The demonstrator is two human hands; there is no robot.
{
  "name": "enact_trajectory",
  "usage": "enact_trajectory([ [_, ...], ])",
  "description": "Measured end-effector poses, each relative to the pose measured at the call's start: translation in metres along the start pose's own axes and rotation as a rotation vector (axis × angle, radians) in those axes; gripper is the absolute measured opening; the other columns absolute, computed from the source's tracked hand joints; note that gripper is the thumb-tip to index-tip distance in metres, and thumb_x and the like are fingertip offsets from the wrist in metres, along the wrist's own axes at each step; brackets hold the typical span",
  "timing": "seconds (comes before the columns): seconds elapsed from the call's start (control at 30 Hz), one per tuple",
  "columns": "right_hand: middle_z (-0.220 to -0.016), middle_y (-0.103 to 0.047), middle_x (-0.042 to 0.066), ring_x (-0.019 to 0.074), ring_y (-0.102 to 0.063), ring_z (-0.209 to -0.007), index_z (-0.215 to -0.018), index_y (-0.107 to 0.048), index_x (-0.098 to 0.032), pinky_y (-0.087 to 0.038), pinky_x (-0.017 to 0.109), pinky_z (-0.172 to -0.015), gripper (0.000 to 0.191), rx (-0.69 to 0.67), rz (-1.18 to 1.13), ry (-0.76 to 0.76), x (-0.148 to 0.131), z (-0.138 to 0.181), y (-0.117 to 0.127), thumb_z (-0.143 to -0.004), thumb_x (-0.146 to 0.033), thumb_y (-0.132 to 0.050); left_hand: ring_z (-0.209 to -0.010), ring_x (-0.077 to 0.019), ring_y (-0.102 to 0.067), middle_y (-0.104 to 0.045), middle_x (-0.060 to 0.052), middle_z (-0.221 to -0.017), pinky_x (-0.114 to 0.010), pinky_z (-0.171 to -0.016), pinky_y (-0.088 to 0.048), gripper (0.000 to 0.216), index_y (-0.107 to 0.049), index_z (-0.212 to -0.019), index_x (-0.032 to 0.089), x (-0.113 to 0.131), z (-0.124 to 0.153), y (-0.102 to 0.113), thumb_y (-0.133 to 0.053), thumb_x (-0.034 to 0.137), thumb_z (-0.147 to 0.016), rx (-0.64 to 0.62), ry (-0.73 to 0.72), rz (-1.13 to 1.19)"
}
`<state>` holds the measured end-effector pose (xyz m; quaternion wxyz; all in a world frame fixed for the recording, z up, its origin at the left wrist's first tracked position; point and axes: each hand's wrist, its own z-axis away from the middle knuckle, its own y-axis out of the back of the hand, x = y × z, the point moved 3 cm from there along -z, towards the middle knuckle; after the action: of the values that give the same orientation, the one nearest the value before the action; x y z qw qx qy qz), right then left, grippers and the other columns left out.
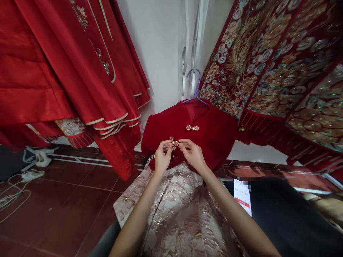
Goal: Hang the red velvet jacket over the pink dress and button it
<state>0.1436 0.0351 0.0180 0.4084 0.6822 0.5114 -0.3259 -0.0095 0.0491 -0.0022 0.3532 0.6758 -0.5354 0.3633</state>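
Note:
A dark red velvet jacket (214, 130) hangs on a purple hanger (195, 84) over a pale pink brocade skirt (182, 210). My left hand (162, 155) and my right hand (193, 153) meet at the jacket's front, fingers pinched on a pearl and gold clasp (174, 142). A second pearl clasp (193, 127) sits fastened higher up near the collar.
Red satin robes (66, 71) hang at the left. Heavily embroidered red and gold garments (281, 64) hang at the right. A phone (242, 200) with a lit screen lies on a dark surface by my right arm. White cables (24, 178) trail over the red tiled floor.

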Motion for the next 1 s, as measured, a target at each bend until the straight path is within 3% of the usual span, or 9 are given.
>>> enact_trajectory([
  [0.07,-0.102,-0.073,0.008,0.0178,-0.071,-0.088,-0.107,-0.064,-0.019,-0.059,0.032,-0.078,0.029,-0.051,-0.041,-0.046,0.003,0.005,0.011,-0.089,-0.038,-0.054,-0.087,-0.0155,-0.066,-0.069,-0.007,-0.096,-0.03,-0.084,-0.052,0.014,-0.06,-0.097,0.018,-0.008,0.013,0.004,-0.055,0.019,-0.084,0.085,0.005,-0.06],
  [0.17,-0.09,-0.074,0.007,0.0171,-0.072,-0.072,-0.102,-0.066,-0.019,-0.059,0.029,-0.067,0.027,-0.063,0.034,-0.127,0.01,0.013,0.03,-0.087,-0.038,-0.054,-0.085,-0.015,-0.063,-0.066,-0.005,-0.094,-0.029,-0.082,-0.052,0.016,-0.058,-0.094,0.018,-0.021,0.038,0.005,-0.052,0.01,-0.08,0.15,0.035,-0.113],
  [0.27,-0.072,-0.073,0.004,0.0176,-0.069,-0.058,-0.084,-0.07,-0.021,-0.055,0.029,-0.058,0.019,-0.156,0.28,-0.179,0.022,0.024,0.042,-0.084,-0.036,-0.058,-0.086,-0.0154,-0.063,-0.066,-0.005,-0.095,-0.03,-0.084,-0.05,0.026,-0.06,-0.097,0.018,-0.025,0.054,0.0,-0.049,0.005,-0.077,0.012,0.043,-0.153],
  [0.37,-0.072,-0.074,0.004,0.0197,-0.07,-0.064,-0.078,-0.071,-0.024,-0.054,0.03,-0.062,0.007,-0.225,0.411,-0.156,0.034,0.035,0.043,-0.076,-0.029,-0.067,-0.086,-0.0165,-0.063,-0.066,-0.005,-0.093,-0.031,-0.085,-0.049,0.029,-0.062,-0.096,0.019,-0.019,0.06,-0.003,-0.049,0.003,-0.075,-0.065,0.033,-0.216],
  [0.5,-0.075,-0.072,0.002,0.0168,-0.068,-0.07,-0.081,-0.067,-0.021,-0.054,0.028,-0.067,0.014,-0.314,0.275,-0.1,0.042,0.042,0.033,-0.069,-0.026,-0.072,-0.081,-0.0158,-0.062,-0.064,-0.003,-0.086,-0.029,-0.08,-0.05,0.025,-0.065,-0.087,0.019,-0.009,0.061,0.0,-0.054,0.004,-0.071,-0.017,0.014,-0.261],
  [0.63,-0.071,-0.069,0.0,0.015,-0.066,-0.067,-0.079,-0.064,-0.019,-0.052,0.026,-0.064,0.014,-0.353,0.222,-0.115,0.045,0.041,0.026,-0.068,-0.023,-0.072,-0.074,-0.0133,-0.064,-0.067,-0.002,-0.08,-0.023,-0.068,-0.051,0.024,-0.064,-0.09,0.018,-0.014,0.067,-0.003,-0.056,0.006,-0.071,-0.106,0.175,-0.109],
  [0.87,-0.081,-0.075,0.005,0.0178,-0.07,-0.076,-0.084,-0.074,-0.017,-0.055,0.031,-0.075,0.024,-0.488,0.042,-0.205,0.042,0.04,0.037,-0.072,-0.039,-0.072,-0.08,-0.0173,-0.071,-0.075,-0.009,-0.087,-0.033,-0.083,-0.056,0.02,-0.073,-0.09,0.013,-0.022,0.075,-0.004,-0.067,0.014,-0.07,-0.094,0.389,0.204],
  [1.0,-0.085,-0.076,0.005,0.0182,-0.07,-0.078,-0.086,-0.074,-0.017,-0.056,0.033,-0.077,0.027,-0.386,-0.011,-0.179,0.035,0.039,0.031,-0.071,-0.04,-0.073,-0.081,-0.0194,-0.072,-0.076,-0.009,-0.086,-0.035,-0.084,-0.057,0.021,-0.073,-0.088,0.012,-0.022,0.077,-0.005,-0.071,0.015,-0.067,-0.058,0.399,0.208],
])
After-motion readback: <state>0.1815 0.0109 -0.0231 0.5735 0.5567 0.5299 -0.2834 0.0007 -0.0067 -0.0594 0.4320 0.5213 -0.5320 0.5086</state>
